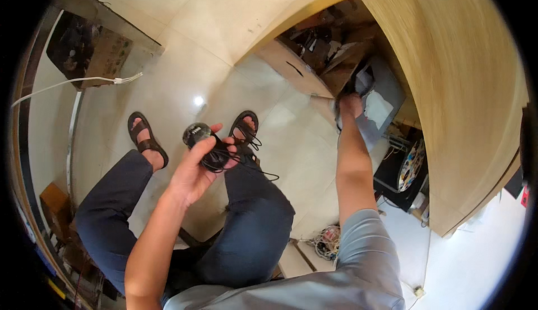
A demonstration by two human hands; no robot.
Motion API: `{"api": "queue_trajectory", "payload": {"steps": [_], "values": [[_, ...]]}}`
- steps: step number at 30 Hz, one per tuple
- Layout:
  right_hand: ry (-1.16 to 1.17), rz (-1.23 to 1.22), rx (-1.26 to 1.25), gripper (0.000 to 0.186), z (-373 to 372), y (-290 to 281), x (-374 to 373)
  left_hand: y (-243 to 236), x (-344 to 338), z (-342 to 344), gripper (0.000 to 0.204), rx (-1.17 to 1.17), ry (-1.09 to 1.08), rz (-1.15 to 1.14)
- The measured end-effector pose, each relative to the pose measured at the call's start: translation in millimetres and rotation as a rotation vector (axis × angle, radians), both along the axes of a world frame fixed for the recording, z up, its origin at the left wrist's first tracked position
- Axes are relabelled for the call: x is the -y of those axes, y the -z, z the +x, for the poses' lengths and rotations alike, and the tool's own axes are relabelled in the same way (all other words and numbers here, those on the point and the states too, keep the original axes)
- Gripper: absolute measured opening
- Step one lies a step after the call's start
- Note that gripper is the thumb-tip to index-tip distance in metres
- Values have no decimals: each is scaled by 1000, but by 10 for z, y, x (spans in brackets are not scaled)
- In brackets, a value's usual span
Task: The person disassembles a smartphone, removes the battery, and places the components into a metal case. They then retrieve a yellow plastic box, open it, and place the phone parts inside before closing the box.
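My left hand (193, 170) is closed around a rounded black device with a thin coiled cable (214, 157). Its shiny grey end shows above my thumb, and loops of cable hang out toward my right knee. The exact kind of device is not clear. Across to the right, my right arm stretches under the wooden desk. There my right hand (351, 106) is at the edge of a grey open container (386, 86), beside a white piece of paper or cloth (378, 109). The fingers of that hand are hidden, so whatever they touch does not show.
An open cardboard box (297, 66) full of dark odds and ends stands under the curved wooden desk (454, 86). A tangle of cables (327, 241) lies near my right side. At left, a white cable (84, 80) sticks out past a metal frame. My sandalled feet rest on pale tiles (185, 35).
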State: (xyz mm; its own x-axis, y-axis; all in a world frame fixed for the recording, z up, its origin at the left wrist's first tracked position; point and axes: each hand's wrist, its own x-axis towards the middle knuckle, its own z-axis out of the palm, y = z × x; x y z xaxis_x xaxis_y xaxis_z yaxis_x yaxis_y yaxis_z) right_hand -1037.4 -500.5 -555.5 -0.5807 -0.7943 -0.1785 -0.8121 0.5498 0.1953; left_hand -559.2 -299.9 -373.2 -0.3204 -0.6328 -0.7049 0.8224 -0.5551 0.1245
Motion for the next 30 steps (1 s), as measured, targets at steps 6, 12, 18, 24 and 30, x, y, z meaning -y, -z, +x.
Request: {"api": "queue_trajectory", "payload": {"steps": [6, 12, 18, 24, 30], "values": [[-120, -528, -105, 25, -238, -1047, -920, -667, 120, -126, 55, 87, 57, -85], [-126, -669, 171, 24, -7, -2688, -2488, -1671, -201, -536, 61, 32, 328, -371], [-167, -526, 773, 22, 1004, -4018, -4020, -2427, -1090, -690, 63, 77, 586, -620], [-636, -564, 841, 21, 1763, -4594, -4774, -2790, -1798, -413, 55, 281, 785, -867], [-527, -727, 813, 25, 1734, -4840, -5031, -2982, -2274, -221, 59, 802, 1088, -984]]}}
